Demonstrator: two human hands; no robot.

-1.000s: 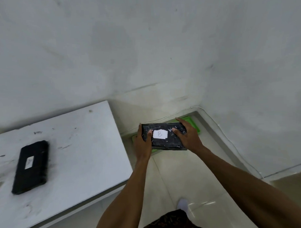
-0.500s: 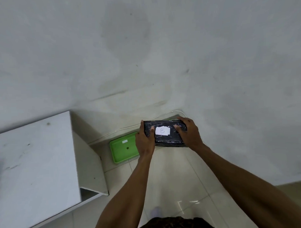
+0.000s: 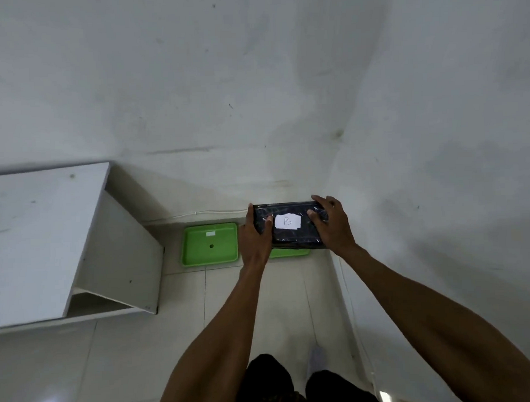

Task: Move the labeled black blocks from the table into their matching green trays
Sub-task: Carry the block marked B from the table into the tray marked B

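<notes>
Block (image 3: 291,227), labelled B, sits right of frame centre, gripped at its ends by the left hand (image 3: 256,235) and right hand (image 3: 333,225), fingers closed on it. It hides most of one tray (image 3: 289,253). A second tray (image 3: 210,244) lies just left, beside the desk (image 3: 48,232).

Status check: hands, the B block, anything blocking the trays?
Both hands, left and right, gripping B block by its ends. Block held over right green tray, not set down. Left green tray empty. Nothing in the way.
</notes>
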